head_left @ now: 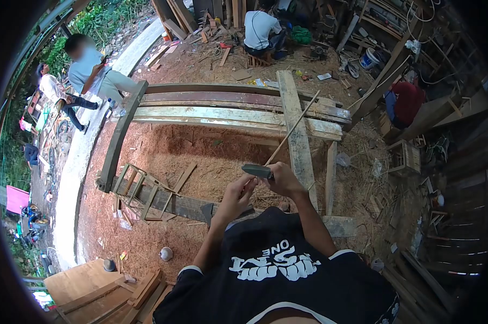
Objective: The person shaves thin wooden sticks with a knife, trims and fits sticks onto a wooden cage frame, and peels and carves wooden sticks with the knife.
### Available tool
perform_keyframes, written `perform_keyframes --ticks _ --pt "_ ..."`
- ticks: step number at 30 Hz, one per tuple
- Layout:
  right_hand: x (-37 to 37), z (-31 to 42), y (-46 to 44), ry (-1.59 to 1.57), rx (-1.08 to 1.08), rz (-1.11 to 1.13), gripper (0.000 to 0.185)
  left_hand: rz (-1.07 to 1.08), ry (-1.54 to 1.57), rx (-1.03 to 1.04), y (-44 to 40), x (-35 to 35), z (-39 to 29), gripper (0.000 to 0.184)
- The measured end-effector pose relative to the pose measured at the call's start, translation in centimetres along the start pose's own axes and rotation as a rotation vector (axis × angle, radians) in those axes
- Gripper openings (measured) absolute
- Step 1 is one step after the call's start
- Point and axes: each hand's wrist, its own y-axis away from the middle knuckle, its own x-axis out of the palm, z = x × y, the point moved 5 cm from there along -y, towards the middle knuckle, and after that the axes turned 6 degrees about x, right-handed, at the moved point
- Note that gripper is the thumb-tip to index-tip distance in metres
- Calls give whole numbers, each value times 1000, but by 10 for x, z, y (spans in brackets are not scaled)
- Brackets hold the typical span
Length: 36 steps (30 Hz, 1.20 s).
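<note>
My right hand (285, 180) is closed around a dark grey metal tool (256, 171), which looks like a hammer head and points left. Just below it, my left hand (238, 193) has its fingers pinched together near the right fingertips; whatever sits between them is too small to make out. A long thin wooden stick (295, 125) slants up and right from behind the tool, across a pale plank (293, 116). Whether the stick joins the tool or my hand cannot be seen.
Long boards (211, 112) lie across a timber frame ahead, with a dark beam (124, 135) at left. A small slatted wooden frame (141, 191) rests near a lower beam. Sawdust covers the ground. Several people are around, one seated person (261, 31) at the back. A wooden stool (404, 157) stands right.
</note>
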Motion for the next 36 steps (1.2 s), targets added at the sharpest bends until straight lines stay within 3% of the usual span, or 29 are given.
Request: perform_keyframes --ticks 7,11,13,17,20,23,29,36 --pt "-11 -13 0 169 -40 -68 9 -46 60 33 2 0 2 17" --pt "-7 -48 2 247 29 -141 11 -6 106 -131 6 -3 7 20" --pt "-3 -50 4 225 31 -94 15 3 162 -218 5 2 11 22" --pt "9 -48 4 38 147 -22 43 -48 295 -196 -8 4 18 25" --pt "-7 -20 9 43 306 -22 40 -73 478 -257 -12 7 22 23" --pt "-7 -9 17 -112 124 -125 37 -114 656 -300 -12 7 34 21" --pt "1 9 20 228 -158 -368 38 -106 732 -306 -13 7 18 19" --pt "-8 36 15 229 -223 -358 36 -61 653 -306 -11 9 19 19"
